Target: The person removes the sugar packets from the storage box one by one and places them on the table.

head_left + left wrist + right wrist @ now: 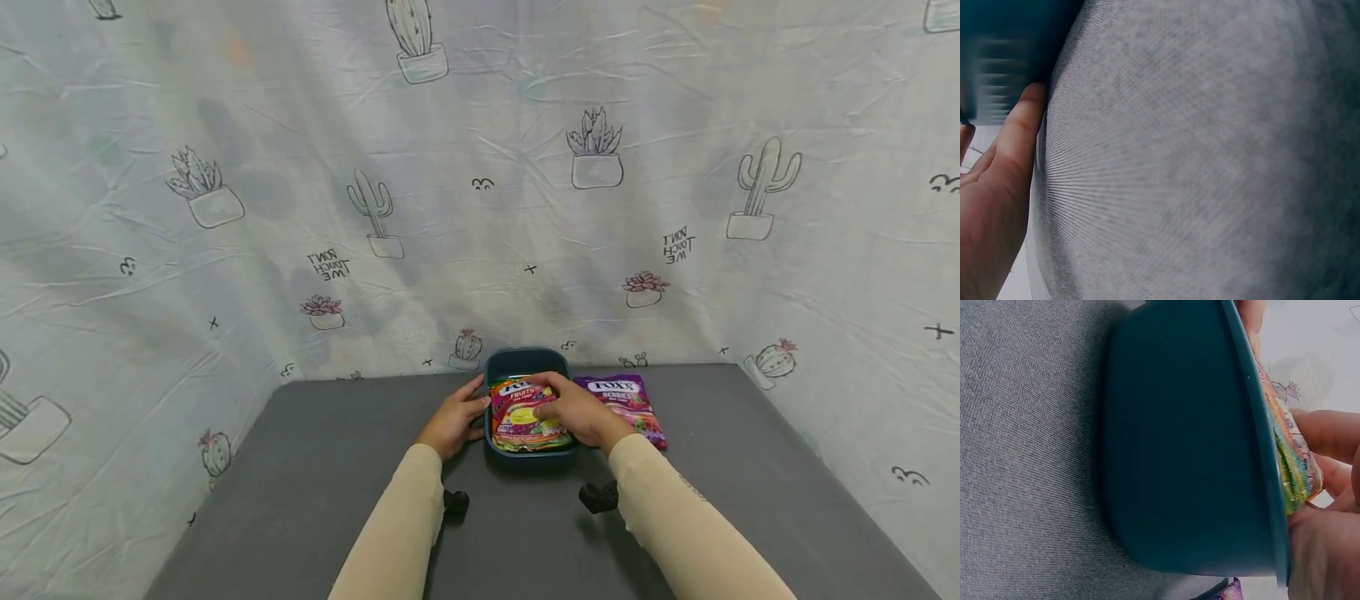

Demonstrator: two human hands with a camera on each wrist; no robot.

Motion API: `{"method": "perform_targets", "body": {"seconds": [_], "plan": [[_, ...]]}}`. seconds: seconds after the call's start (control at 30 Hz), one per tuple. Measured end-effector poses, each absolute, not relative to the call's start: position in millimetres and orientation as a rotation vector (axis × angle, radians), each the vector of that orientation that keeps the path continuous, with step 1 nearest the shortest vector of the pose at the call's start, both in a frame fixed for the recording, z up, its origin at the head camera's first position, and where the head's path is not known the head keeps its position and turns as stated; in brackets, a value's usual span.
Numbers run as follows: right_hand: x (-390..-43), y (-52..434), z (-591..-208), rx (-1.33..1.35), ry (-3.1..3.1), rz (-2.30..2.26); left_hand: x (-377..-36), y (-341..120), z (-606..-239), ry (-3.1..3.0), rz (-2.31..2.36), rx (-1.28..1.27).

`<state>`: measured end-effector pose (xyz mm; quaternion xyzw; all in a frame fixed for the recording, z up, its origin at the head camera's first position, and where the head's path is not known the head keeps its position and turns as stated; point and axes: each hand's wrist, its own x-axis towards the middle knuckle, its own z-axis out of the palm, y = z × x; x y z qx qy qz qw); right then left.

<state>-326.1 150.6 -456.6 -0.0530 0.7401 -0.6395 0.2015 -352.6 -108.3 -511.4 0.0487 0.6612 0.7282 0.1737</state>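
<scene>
A dark teal plastic basket [529, 461] sits on the grey table, holding a colourful FOX'S Fruits candy bag [517, 427]. My left hand [453, 421] rests against the basket's left side with its fingers extended; the left wrist view shows a fingertip at the ribbed lower wall [1004, 69]. Reaching over the right rim, my right hand [583, 412] holds the Fruits bag with thumb and fingers spread across it. In the right wrist view, the bag [1294, 459] bulges above the rim between those fingers. A purple FOX'S Berries bag [630, 398] lies just right of the basket, partly covered by my right hand.
Behind the table [345, 483] hangs a pale curtain [480, 225] with cactus drawings, close to the basket's far end. Black wrist gear [598, 497] shows under the right forearm, and a similar dark piece [455, 505] under the left.
</scene>
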Motion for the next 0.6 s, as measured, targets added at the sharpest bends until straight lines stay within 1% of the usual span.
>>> {"method": "perform_targets", "body": {"seconds": [0.6], "plan": [[-315,148,-460,-0.142,2.189,-1.774,-353,-110,-513,1.888,2.037,0.132]]}}
